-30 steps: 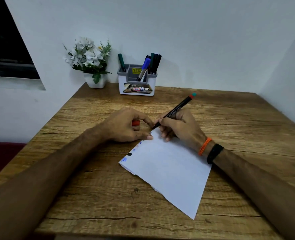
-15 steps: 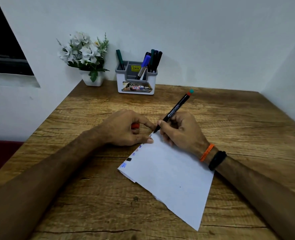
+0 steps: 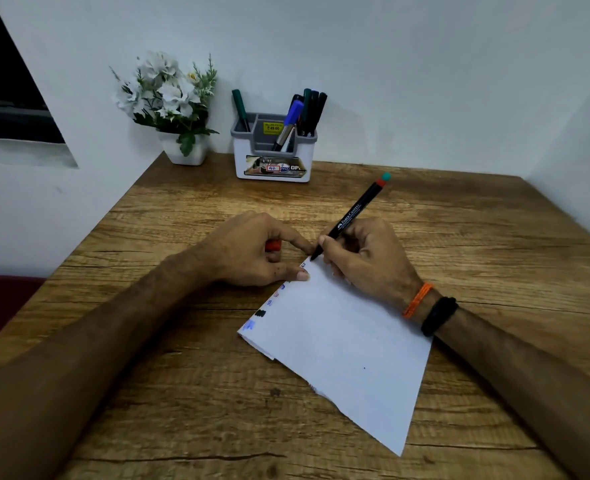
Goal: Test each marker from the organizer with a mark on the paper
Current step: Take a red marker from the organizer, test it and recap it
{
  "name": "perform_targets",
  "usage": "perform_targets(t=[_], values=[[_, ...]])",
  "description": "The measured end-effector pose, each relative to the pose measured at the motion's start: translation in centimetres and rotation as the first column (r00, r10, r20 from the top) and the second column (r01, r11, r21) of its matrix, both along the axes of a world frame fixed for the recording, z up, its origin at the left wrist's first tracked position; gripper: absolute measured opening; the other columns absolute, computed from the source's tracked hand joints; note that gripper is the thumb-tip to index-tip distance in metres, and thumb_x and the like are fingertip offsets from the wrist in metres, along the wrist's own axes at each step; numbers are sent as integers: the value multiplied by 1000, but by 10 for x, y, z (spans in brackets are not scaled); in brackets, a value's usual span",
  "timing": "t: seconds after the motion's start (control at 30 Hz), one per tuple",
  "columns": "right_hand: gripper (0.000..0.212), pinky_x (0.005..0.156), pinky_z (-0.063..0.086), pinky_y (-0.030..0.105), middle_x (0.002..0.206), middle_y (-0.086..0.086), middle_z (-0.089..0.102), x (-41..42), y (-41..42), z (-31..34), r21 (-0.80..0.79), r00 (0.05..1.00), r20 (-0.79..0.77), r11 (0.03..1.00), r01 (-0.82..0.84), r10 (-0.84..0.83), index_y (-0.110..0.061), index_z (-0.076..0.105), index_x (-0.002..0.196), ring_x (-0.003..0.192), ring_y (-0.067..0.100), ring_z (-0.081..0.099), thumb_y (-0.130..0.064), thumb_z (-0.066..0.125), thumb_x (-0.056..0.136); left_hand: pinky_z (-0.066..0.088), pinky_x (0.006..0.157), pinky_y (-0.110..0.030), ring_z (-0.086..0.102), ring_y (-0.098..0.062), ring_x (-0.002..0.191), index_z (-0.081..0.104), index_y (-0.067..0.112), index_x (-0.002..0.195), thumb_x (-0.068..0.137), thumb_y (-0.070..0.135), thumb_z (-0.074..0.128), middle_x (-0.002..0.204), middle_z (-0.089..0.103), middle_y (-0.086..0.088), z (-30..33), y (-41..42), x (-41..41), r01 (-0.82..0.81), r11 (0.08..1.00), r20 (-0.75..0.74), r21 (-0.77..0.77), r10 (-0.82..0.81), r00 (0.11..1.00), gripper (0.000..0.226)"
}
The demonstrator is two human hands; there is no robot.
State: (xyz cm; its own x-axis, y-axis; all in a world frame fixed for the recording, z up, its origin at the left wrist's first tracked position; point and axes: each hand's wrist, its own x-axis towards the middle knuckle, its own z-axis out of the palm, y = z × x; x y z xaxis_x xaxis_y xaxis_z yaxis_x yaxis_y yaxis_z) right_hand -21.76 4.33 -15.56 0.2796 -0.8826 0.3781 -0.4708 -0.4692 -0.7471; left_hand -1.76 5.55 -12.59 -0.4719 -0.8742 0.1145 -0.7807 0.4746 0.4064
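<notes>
Right hand [image 3: 363, 258] grips a black marker [image 3: 350, 216] in a writing hold, tip down on the far corner of the paper [image 3: 342, 344]; barrel slants up and away, teal and red end uppermost. Left hand [image 3: 248, 251] fingers curled round a red cap [image 3: 273, 245], thumb tip pressing the paper's left edge, just beside the marker tip. The two hands nearly touch at that corner.

Paper lies flat on the table [image 3: 182, 393], folded, angled so one corner points toward the near right. Along its left edge: small blue, black and reddish marks [image 3: 259, 313].

Organizer [image 3: 273, 152], white with grey rim, stands at the back against the wall, well apart from the paper. One green marker [image 3: 240, 109] in its left compartment; a blue-capped one and several dark ones bunched at its right side. Flower pot [image 3: 186, 152] just left of the organizer. Orange band and black band on the right wrist.
</notes>
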Motion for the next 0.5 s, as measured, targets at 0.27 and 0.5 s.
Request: perform_targets(t=[0.27,0.5], values=[[23,41,39,22,48,-10,61,-1,1,0,20,1000,20,1000,-3,2,-19,68,68,38,3,51,-15,65,91,33,63,-23,40,3,51,61,32,126,71,57,74,56,41,19,0,0,-2,-81,996,-4,27,81,997,62],[24,42,37,16,48,-11,60,-1,2,0,39,999,33,999,-14,13,-19,67,68,37,1,53,-13,65,91,35,58,-19,43,3,57,52,31,137,72,60,71,97,57,15,2,0,-2,-78,996,57,41,75,996,74]])
